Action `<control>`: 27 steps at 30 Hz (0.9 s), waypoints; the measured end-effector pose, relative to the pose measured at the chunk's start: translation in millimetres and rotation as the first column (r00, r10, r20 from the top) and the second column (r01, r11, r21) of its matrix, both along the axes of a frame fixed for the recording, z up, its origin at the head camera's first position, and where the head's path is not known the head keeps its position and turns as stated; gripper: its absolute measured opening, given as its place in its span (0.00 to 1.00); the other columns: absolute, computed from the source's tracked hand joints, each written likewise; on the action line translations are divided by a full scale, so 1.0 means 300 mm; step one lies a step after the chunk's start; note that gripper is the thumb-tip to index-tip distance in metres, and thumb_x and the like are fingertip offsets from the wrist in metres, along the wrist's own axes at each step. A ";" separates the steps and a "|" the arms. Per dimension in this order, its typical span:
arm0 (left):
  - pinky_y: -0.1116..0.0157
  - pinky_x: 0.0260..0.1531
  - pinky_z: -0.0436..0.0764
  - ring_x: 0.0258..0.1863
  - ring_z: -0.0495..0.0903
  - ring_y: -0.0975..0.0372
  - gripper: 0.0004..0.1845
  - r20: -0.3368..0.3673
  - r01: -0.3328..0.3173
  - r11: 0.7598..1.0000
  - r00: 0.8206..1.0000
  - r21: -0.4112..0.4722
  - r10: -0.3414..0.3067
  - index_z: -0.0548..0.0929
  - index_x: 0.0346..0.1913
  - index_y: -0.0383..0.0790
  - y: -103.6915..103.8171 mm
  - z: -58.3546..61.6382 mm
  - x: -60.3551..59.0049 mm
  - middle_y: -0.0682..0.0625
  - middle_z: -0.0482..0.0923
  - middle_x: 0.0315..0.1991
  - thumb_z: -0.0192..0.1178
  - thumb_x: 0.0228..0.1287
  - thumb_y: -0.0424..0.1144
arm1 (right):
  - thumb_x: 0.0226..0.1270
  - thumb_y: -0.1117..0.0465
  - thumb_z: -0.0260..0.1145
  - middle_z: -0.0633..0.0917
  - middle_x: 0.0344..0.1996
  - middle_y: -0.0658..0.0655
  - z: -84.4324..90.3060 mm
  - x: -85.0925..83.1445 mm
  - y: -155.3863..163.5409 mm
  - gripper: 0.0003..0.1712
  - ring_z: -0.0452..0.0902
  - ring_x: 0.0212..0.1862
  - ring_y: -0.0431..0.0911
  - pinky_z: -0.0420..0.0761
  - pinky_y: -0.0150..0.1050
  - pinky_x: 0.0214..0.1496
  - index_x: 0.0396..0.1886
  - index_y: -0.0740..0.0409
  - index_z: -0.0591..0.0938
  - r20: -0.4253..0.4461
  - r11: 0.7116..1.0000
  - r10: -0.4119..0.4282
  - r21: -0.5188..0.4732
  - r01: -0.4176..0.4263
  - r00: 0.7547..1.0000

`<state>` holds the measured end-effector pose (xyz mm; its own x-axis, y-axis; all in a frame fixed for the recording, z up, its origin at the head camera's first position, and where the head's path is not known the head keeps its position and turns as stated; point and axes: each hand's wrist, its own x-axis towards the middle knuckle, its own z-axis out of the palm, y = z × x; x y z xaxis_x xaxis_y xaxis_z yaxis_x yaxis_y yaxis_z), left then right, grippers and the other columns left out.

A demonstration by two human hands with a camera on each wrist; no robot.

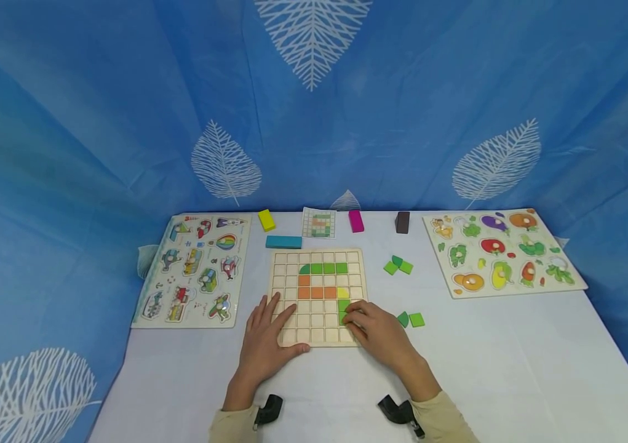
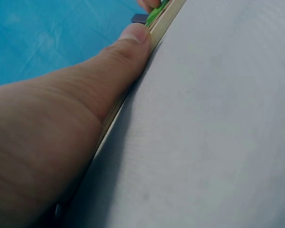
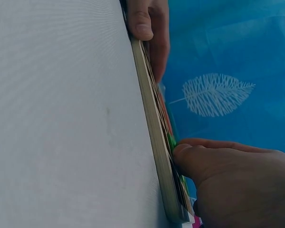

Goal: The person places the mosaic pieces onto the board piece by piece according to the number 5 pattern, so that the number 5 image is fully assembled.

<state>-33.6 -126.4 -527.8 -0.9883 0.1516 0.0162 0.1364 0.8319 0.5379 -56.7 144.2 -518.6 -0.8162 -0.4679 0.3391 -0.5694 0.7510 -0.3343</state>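
Observation:
A wooden grid board (image 1: 317, 335) lies flat in front of me, with green, orange and yellow tiles set in some of its squares. My left hand (image 1: 262, 347) rests on its near left corner, fingers spread over the left side and thumb along the near edge. In the left wrist view, that thumb (image 2: 128, 47) lies against the board's edge. At the board's right side, my right hand (image 1: 382, 335) pinches a green tile (image 1: 342, 318) between thumb and fingers, low over the squares. Another green tile (image 1: 344, 306) sits just beyond it, below the yellow tile (image 1: 343, 293).
Loose green pieces lie right of the board, including a square tile (image 1: 417, 320) and a rounded piece (image 1: 403, 319). Behind the board are a pattern card (image 1: 312, 232) and a blue block (image 1: 283, 242). Picture puzzles stand left (image 1: 186, 314) and right (image 1: 513, 286).

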 end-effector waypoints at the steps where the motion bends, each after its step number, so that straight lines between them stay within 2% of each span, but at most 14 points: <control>1: 0.38 0.77 0.52 0.82 0.48 0.43 0.50 0.000 -0.001 1.000 1.000 0.001 0.001 0.76 0.72 0.52 0.000 0.001 0.000 0.44 0.55 0.81 0.75 0.44 0.69 | 0.60 0.60 0.78 0.86 0.45 0.46 0.002 0.001 0.000 0.08 0.85 0.47 0.42 0.87 0.37 0.46 0.38 0.45 0.89 0.005 1.000 -0.002 0.004 0.002 1.000; 14: 0.38 0.77 0.52 0.82 0.48 0.42 0.50 -0.003 -0.005 1.000 1.000 0.000 0.005 0.76 0.72 0.52 -0.001 0.003 0.001 0.43 0.56 0.81 0.75 0.44 0.69 | 0.62 0.58 0.77 0.86 0.45 0.44 0.001 0.001 -0.004 0.06 0.84 0.47 0.40 0.86 0.35 0.47 0.38 0.44 0.90 0.050 1.000 -0.021 0.016 0.020 0.999; 27: 0.39 0.77 0.52 0.82 0.48 0.43 0.49 -0.007 0.002 1.000 1.000 0.013 -0.002 0.75 0.72 0.52 -0.002 -0.001 0.002 0.44 0.55 0.82 0.74 0.45 0.69 | 0.60 0.59 0.78 0.87 0.43 0.43 0.002 0.009 0.007 0.07 0.83 0.44 0.39 0.85 0.34 0.44 0.39 0.46 0.90 0.034 1.000 -0.010 0.005 0.010 0.999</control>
<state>-33.0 -126.9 -528.2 -0.9878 0.1534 0.0250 0.1419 0.8245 0.5478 -54.1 146.1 -517.9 -0.8316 -0.4617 0.3087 -0.5506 0.7582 -0.3493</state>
